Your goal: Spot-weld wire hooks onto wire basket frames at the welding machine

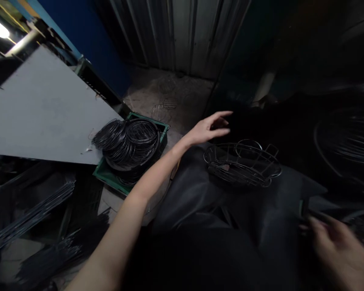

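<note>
My left hand (210,128) reaches forward with its fingers apart and nothing between them. Just below and to the right of it, a wire basket (241,165) of thin metal rods rests on the dark cloth (194,190) over my lap. A wire ring stands up on the basket's far side. At the lower right my right hand (341,246) is blurred, its thumb and fingers closed around a small dark object (303,212) with a greenish edge. Blur and shadow hide what kind of thing that is.
A green crate (109,178) on the left is heaped with round wire racks (133,141). Beside it slopes a grey panel (48,109). Bundles of metal rods (39,214) lie at the lower left. More wire pieces (352,141) sit in shadow on the right; a corrugated wall (182,36) stands ahead.
</note>
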`<action>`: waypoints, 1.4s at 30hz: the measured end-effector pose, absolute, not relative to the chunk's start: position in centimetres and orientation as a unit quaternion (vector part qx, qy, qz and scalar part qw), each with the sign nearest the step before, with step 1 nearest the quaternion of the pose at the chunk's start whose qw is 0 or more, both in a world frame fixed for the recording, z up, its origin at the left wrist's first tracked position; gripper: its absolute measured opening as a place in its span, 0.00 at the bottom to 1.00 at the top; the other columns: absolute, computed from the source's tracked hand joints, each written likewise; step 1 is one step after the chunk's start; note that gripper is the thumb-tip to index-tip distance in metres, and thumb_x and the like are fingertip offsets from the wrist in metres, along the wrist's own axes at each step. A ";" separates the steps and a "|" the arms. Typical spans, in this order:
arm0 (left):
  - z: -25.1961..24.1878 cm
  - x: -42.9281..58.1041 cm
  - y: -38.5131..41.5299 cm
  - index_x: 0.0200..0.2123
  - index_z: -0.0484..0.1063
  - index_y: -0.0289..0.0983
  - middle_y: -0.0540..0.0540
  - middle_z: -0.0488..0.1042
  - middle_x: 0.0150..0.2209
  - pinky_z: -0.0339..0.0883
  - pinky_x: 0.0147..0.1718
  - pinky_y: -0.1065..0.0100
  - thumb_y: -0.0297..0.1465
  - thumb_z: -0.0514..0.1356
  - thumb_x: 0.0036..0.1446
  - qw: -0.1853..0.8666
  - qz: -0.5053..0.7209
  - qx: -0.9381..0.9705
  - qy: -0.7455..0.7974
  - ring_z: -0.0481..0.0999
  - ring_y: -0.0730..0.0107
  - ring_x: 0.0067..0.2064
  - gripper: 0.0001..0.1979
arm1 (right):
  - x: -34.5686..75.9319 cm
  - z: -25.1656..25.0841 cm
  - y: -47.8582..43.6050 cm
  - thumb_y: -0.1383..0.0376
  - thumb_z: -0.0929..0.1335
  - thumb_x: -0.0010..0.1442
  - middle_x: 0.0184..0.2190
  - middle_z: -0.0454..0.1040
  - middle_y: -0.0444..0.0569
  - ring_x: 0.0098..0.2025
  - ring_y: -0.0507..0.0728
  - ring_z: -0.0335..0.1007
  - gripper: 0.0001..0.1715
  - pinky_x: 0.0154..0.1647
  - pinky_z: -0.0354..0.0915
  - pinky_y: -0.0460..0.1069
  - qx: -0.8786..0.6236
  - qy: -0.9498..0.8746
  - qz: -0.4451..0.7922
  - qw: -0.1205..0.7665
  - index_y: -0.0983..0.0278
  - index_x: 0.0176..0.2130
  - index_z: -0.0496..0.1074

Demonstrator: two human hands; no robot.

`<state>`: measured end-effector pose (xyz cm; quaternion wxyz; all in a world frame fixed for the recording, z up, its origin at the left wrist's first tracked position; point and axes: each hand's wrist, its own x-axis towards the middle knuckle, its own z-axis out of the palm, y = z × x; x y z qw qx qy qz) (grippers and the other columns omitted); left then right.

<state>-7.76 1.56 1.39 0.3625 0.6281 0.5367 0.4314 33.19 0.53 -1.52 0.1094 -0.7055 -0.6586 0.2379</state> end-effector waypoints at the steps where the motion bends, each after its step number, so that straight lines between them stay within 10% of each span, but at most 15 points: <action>1: 1.1 -7.5 0.9 0.62 0.52 0.40 0.40 0.66 0.54 0.56 0.55 0.54 0.43 0.59 0.52 0.362 0.415 0.641 0.535 0.65 0.56 0.55 0.36 | 32.4 -1.8 0.2 0.43 0.61 0.48 0.33 0.75 0.55 0.32 0.61 0.71 0.31 0.29 0.65 0.52 -0.714 -0.638 0.274 0.093 0.62 0.40 0.71; 7: 0.2 -2.7 -1.3 0.63 0.46 0.40 0.36 0.49 0.64 0.44 0.59 0.44 0.37 0.66 0.42 0.256 0.260 0.734 0.573 0.48 0.46 0.64 0.47 | 29.9 -5.5 -0.7 0.46 0.60 0.50 0.35 0.74 0.54 0.32 0.58 0.71 0.29 0.35 0.67 0.51 -0.694 -0.630 0.308 0.163 0.65 0.38 0.72; 26: 2.1 -0.2 0.2 0.56 0.58 0.42 0.45 0.64 0.49 0.66 0.49 0.65 0.22 0.59 0.48 0.139 0.200 0.739 0.629 0.67 0.65 0.50 0.31 | 18.6 3.2 3.2 0.54 0.70 0.51 0.24 0.74 0.47 0.25 0.52 0.71 0.17 0.27 0.66 0.46 -0.568 -0.583 0.505 0.288 0.66 0.33 0.72; 42: 4.3 -0.8 1.8 0.56 0.60 0.44 0.43 0.67 0.50 0.45 0.62 0.45 0.24 0.54 0.56 -0.030 0.165 0.740 0.652 0.68 0.63 0.51 0.24 | 13.8 3.0 6.0 0.53 0.73 0.44 0.26 0.74 0.46 0.26 0.54 0.73 0.20 0.21 0.67 0.45 -0.536 -0.481 0.566 0.401 0.65 0.31 0.70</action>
